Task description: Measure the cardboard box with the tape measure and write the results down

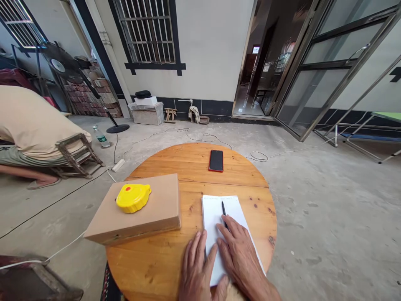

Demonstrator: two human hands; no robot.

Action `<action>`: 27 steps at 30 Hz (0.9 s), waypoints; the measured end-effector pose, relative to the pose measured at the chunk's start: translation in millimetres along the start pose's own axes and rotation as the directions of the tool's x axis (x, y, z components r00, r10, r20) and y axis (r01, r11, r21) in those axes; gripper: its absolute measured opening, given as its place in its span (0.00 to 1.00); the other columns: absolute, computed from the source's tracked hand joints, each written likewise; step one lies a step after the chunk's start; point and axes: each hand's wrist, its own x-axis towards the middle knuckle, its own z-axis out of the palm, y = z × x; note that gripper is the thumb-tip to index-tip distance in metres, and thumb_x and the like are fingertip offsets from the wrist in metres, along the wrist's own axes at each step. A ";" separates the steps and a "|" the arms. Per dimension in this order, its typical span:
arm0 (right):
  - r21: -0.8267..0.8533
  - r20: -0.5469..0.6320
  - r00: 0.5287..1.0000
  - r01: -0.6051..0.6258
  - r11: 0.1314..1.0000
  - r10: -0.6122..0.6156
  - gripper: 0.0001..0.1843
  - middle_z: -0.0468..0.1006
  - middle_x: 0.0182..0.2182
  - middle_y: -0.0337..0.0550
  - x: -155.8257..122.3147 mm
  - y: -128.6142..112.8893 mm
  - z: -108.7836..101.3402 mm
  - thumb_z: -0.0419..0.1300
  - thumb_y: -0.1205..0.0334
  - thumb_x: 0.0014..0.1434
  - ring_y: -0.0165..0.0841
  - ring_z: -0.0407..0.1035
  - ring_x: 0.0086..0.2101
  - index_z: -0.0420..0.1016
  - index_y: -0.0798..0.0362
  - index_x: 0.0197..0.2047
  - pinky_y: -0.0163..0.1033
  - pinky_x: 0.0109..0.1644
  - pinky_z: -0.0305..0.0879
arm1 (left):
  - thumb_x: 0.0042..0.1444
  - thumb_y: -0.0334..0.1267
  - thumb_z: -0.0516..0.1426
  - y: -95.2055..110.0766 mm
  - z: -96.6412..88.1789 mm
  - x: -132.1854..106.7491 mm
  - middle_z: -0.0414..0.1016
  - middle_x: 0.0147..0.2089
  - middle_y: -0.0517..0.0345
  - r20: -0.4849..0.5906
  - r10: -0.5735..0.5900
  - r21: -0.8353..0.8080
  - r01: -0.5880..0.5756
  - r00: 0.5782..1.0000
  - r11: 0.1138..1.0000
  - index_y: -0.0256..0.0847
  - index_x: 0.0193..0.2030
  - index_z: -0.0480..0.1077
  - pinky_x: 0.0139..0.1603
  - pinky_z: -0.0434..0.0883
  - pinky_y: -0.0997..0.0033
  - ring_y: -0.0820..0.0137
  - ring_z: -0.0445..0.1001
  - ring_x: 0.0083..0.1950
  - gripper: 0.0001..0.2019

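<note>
A white paper pad (214, 225) lies on the round wooden table, with faint writing along its top edge. My left hand (198, 267) lies over the pad's lower left edge, fingers stretched out and the thumb spread on the paper. On the pad's right half rests my right hand (240, 251), its fingers apart and laid down. A black pen (223, 208) lies on the sheet, its lower part hidden at the right fingers. To the left, a yellow tape measure (133, 198) with a red button sits on a brown cardboard box (159, 205).
A phone (216, 161) with a red edge lies near the far rim of the round table (250, 179). A person (34, 125) bends by a small chair (79, 154) at left. A fan (117, 128), water bottle (101, 137) and cables (258, 156) are on the floor.
</note>
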 end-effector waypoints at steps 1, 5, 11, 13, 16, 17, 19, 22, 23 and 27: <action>-0.002 0.014 1.000 0.005 1.000 -0.005 0.18 0.72 0.58 0.56 0.1 -1.4 -0.2 0.51 0.70 0.63 0.49 0.65 0.58 0.74 0.55 0.54 0.57 0.55 0.68 | 0.55 0.45 0.57 -0.1 -0.5 0.3 0.54 0.70 0.37 -0.006 0.000 0.005 0.000 1.000 1.000 0.37 0.62 0.64 0.56 0.67 0.49 0.48 0.54 0.70 0.29; 0.000 0.058 0.998 0.008 1.000 -0.008 0.19 0.74 0.57 0.54 0.4 -5.2 0.8 0.52 0.72 0.61 0.50 0.64 0.59 0.76 0.55 0.52 0.57 0.56 0.67 | 0.58 0.44 0.53 5.6 1.1 2.3 0.64 0.65 0.42 -0.070 -0.062 -0.032 0.059 0.996 0.998 0.40 0.58 0.68 0.57 0.65 0.50 0.51 0.60 0.67 0.22; -0.005 0.053 0.998 0.029 1.000 -0.028 0.19 0.73 0.57 0.56 -1.6 -3.4 3.5 0.49 0.72 0.63 0.49 0.64 0.59 0.75 0.57 0.53 0.57 0.55 0.68 | 0.60 0.45 0.51 15.4 3.7 4.4 0.68 0.62 0.45 -0.138 -0.170 -0.123 0.153 0.976 0.980 0.41 0.53 0.71 0.58 0.63 0.49 0.53 0.62 0.64 0.18; -0.001 0.026 0.999 0.037 0.999 -0.037 0.19 0.73 0.57 0.56 -3.2 -0.6 4.4 0.49 0.72 0.63 0.48 0.65 0.59 0.75 0.56 0.52 0.56 0.55 0.68 | 0.60 0.45 0.51 13.8 2.7 3.5 0.66 0.63 0.44 -0.139 -0.166 -0.138 0.147 0.976 0.979 0.41 0.53 0.71 0.58 0.65 0.49 0.53 0.62 0.65 0.18; -0.013 -0.020 0.999 0.028 1.000 -0.028 0.18 0.73 0.57 0.56 -5.9 3.7 5.9 0.51 0.70 0.63 0.48 0.66 0.58 0.75 0.55 0.52 0.56 0.54 0.69 | 0.60 0.46 0.53 9.3 0.5 -0.2 0.64 0.65 0.41 -0.119 -0.129 -0.128 0.114 0.984 0.985 0.40 0.55 0.70 0.55 0.69 0.49 0.52 0.61 0.66 0.20; -0.021 -0.031 0.999 0.025 0.999 -0.026 0.18 0.73 0.57 0.56 -6.6 4.6 6.2 0.52 0.70 0.63 0.49 0.66 0.58 0.75 0.54 0.52 0.56 0.54 0.69 | 0.59 0.46 0.53 7.8 -0.5 -2.0 0.63 0.65 0.40 -0.103 -0.101 -0.116 0.089 0.990 0.989 0.40 0.57 0.69 0.54 0.70 0.51 0.52 0.61 0.66 0.21; -0.039 -0.041 0.999 0.031 0.999 -0.032 0.17 0.73 0.57 0.56 -6.8 5.0 5.8 0.52 0.68 0.62 0.49 0.66 0.57 0.75 0.54 0.53 0.56 0.53 0.69 | 0.58 0.46 0.55 4.9 -3.6 -6.3 0.61 0.66 0.39 -0.074 -0.041 -0.104 0.034 0.996 0.994 0.39 0.61 0.66 0.53 0.72 0.54 0.52 0.61 0.66 0.25; -0.057 -0.040 0.998 0.055 0.997 -0.057 0.18 0.73 0.57 0.56 -3.4 1.5 2.1 0.51 0.68 0.63 0.49 0.67 0.57 0.74 0.55 0.53 0.56 0.53 0.70 | 0.60 0.48 0.54 -1.1 -13.7 -13.8 0.61 0.67 0.42 -0.081 -0.051 -0.148 0.039 0.995 0.988 0.42 0.64 0.63 0.56 0.71 0.55 0.53 0.61 0.67 0.26; -0.061 -0.038 0.997 0.061 0.996 -0.063 0.18 0.73 0.57 0.56 -1.2 -0.5 0.3 0.51 0.69 0.63 0.49 0.67 0.57 0.74 0.55 0.53 0.56 0.52 0.70 | 0.61 0.48 0.54 -4.4 -19.0 -16.5 0.61 0.67 0.43 -0.095 -0.080 -0.169 0.063 0.992 0.984 0.43 0.64 0.62 0.57 0.70 0.54 0.53 0.62 0.67 0.26; -0.066 -0.032 0.997 0.072 0.995 -0.075 0.21 0.74 0.56 0.56 9.9 -7.8 -5.8 0.49 0.72 0.61 0.47 0.68 0.56 0.75 0.55 0.53 0.54 0.52 0.71 | 0.61 0.42 0.55 -24.5 -48.0 -28.8 0.65 0.64 0.47 -0.138 -0.151 -0.192 0.123 0.979 0.974 0.45 0.63 0.63 0.58 0.70 0.59 0.57 0.67 0.63 0.23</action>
